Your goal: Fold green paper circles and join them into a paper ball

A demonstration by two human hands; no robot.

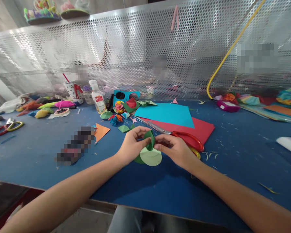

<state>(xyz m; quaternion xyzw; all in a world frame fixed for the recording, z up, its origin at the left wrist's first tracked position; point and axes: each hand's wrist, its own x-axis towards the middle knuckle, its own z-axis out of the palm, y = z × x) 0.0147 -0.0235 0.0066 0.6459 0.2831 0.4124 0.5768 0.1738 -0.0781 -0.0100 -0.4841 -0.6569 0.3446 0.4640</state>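
Between my hands is a dark green paper piece (149, 139), curled or folded, held above the blue table. My left hand (136, 144) pinches it between thumb and fingers. At its right edge, my right hand (176, 149) has thumb and fingertips pressed together on the same paper. Just below lies a pale green paper oval (150, 157), with a darker green piece partly hidden under it. Behind my right hand rest large scissors with red and yellow handles (190, 139), their blades reaching toward the paper flowers.
Cyan paper (167, 113) lies over red paper (203, 127) beyond my hands. A glue bottle (97, 97), a colourful paper flower (119, 107) and green leaves stand back left. More scissors (7, 127) lie far left. A perforated metal panel (135, 51) closes off the back.
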